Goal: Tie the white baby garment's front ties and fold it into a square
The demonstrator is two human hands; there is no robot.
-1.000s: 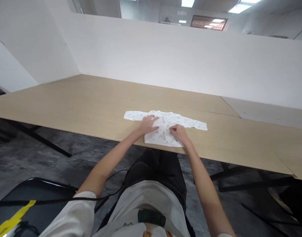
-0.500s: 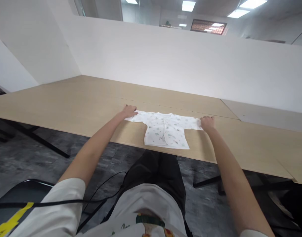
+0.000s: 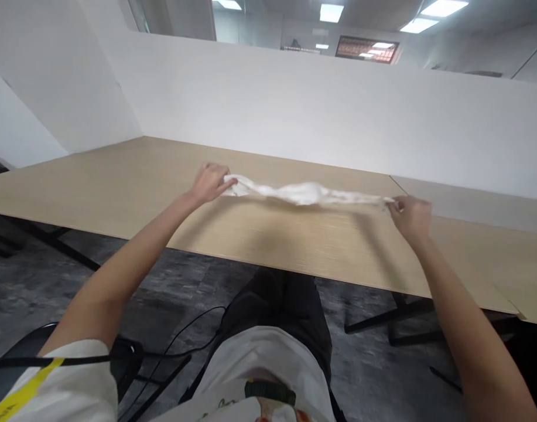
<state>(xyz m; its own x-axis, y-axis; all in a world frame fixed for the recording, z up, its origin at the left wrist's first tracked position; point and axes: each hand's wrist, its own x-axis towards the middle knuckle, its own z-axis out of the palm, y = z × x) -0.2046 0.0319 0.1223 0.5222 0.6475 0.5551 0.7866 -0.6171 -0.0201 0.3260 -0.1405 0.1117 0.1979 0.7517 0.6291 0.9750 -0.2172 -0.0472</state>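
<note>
A small white baby shirt (image 3: pixel 305 193) is stretched sideways in the air above the table, seen nearly edge-on and blurred by motion. My left hand (image 3: pixel 210 181) is closed on the end of one sleeve, thumb toward the cloth. At the other end, my right hand (image 3: pixel 411 215) pinches the opposite sleeve between thumb and fingers. The shirt's body is bunched into a narrow band, so its print and front hardly show. Shadows of the arms and cloth fall on the tabletop beneath.
The light wood table (image 3: pixel 119 187) runs across the view, with a white wall (image 3: pixel 294 105) behind it. A dark chair (image 3: pixel 127 363) stands at lower left, and a black cable (image 3: pixel 180 331) hangs near my legs. Black table legs (image 3: pixel 382 319) show underneath.
The shirt lay flat on the table with its printed front up; now it is lifted and drawn into a band. Both hands have risen and moved farther apart.
</note>
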